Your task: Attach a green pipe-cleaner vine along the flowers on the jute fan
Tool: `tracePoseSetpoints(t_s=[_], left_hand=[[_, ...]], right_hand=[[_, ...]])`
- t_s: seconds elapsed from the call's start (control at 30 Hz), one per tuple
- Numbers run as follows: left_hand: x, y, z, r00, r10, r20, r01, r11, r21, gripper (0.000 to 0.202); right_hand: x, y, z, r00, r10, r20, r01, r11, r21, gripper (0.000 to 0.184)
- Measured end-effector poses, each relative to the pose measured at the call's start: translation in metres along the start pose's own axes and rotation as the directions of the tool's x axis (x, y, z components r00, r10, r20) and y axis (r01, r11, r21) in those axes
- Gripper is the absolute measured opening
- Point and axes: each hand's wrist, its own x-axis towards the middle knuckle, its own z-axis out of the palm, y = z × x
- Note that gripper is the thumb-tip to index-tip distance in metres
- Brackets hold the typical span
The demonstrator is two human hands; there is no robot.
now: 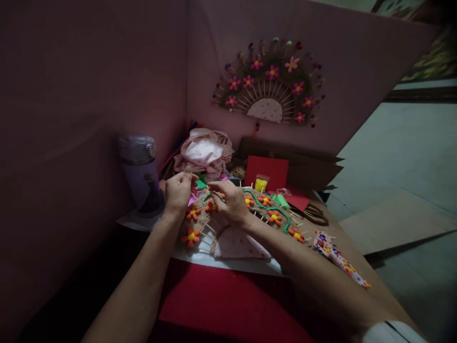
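Note:
A half-round fan (pixel 210 221) wound with brown twine lies in front of me, with thin sticks, orange flowers with yellow centres and a pale spotted half-circle at its base. A wavy green strand (pixel 264 206) runs along its twine band. Above the fan's left part, my left hand (pixel 179 191) is closed, thumb against fingers; whatever they pinch is too small to make out. My right hand (pixel 231 202) reaches over the band with thumb and fingertips bent together near the strand's left part. What lies between those fingertips I cannot make out.
A purple tumbler (pixel 141 176) stands at the left. Behind are crumpled spotted cloth (pixel 207 148), red sheets (pixel 267 171), a small yellow packet (pixel 261 184) and brown cardboard (pixel 285 159). A finished-looking fan (pixel 266 88) hangs on the wall. A flowered strip (pixel 341 259) lies at right.

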Motion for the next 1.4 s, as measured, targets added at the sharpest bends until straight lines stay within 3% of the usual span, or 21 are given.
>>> tracePoseSetpoints(t_s=[0.07, 0.23, 0.37, 0.47, 0.63, 0.83, 0.93, 1.1, 1.2, 1.4], left_hand=[[-0.003, 0.008, 0.0, 0.999, -0.04, 0.003, 0.04, 0.989, -0.143, 0.046], [-0.008, 0.027, -0.002, 0.988, -0.04, 0.152, 0.101, 0.901, -0.422, 0.051], [-0.008, 0.03, -0.004, 0.984, -0.04, 0.176, 0.116, 0.887, -0.447, 0.049], [-0.006, 0.026, -0.003, 0.989, -0.052, 0.141, 0.109, 0.89, -0.443, 0.04], [-0.006, 0.015, 0.0, 0.978, -0.133, 0.163, 0.176, 0.941, -0.287, 0.014], [-0.007, 0.009, 0.003, 0.938, -0.148, 0.314, 0.167, 0.985, -0.035, 0.025], [-0.008, 0.007, 0.003, 0.919, -0.154, 0.362, 0.139, 0.988, 0.066, 0.019], [-0.006, 0.0, 0.003, 0.965, -0.066, 0.252, 0.007, 0.973, 0.229, 0.007], [-0.004, -0.004, 0.003, 0.983, -0.074, 0.17, 0.048, 0.987, 0.156, 0.008], [0.004, -0.014, 0.002, 0.992, -0.125, 0.025, 0.123, 0.991, 0.06, 0.014]], right_hand=[[0.006, -0.004, 0.002, 0.999, 0.047, 0.012, -0.048, 0.997, 0.057, 0.022], [0.02, -0.007, 0.021, 0.975, 0.153, 0.16, -0.197, 0.929, 0.313, 0.042], [0.027, -0.002, 0.031, 0.937, 0.296, 0.184, -0.346, 0.855, 0.386, 0.005], [0.029, 0.0, 0.025, 0.921, 0.354, 0.161, -0.387, 0.789, 0.477, 0.011], [0.03, -0.003, 0.013, 0.922, 0.341, 0.184, -0.381, 0.707, 0.596, 0.01], [0.033, -0.003, 0.018, 0.936, 0.323, 0.137, -0.337, 0.718, 0.61, 0.006], [0.035, -0.002, 0.018, 0.938, 0.323, 0.126, -0.33, 0.726, 0.603, 0.006], [0.036, 0.0, 0.008, 0.954, 0.294, 0.059, -0.283, 0.818, 0.501, 0.007], [0.032, 0.003, -0.002, 0.964, 0.268, -0.003, -0.242, 0.875, 0.421, 0.009], [0.009, 0.013, -0.015, 0.952, 0.304, 0.025, -0.296, 0.899, 0.322, 0.011]])
